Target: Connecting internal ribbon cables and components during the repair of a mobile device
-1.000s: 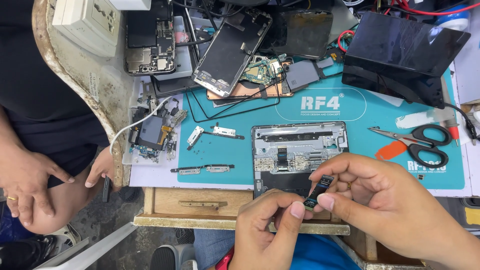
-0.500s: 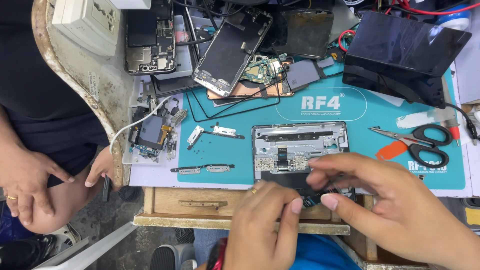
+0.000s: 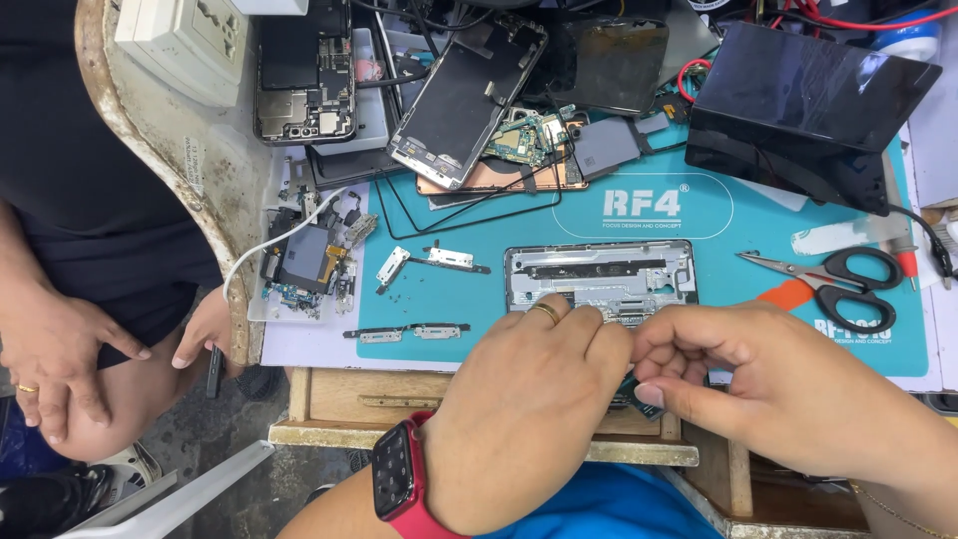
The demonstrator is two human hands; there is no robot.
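A silver phone frame (image 3: 599,274) lies open on the teal work mat (image 3: 758,225). My left hand (image 3: 519,399), with a gold ring and a red smartwatch (image 3: 399,477) on the wrist, lies over the frame's lower left part and holds it down. My right hand (image 3: 788,389) comes in from the right. Its thumb and forefinger are pinched together at the frame's lower edge, right against my left fingertips. The small dark part they pinch is almost wholly hidden.
Scissors (image 3: 848,284) lie right of the frame, below a black box (image 3: 808,100). Loose metal brackets (image 3: 434,260) and a tray of small parts (image 3: 304,265) sit to the left. Stripped phones and screens (image 3: 464,95) crowd the back. Another person's hands (image 3: 60,349) rest at far left.
Both my hands have moved up from the table's front edge onto the lower part of the phone frame, carrying the small dark part, which is now hidden between the fingers.
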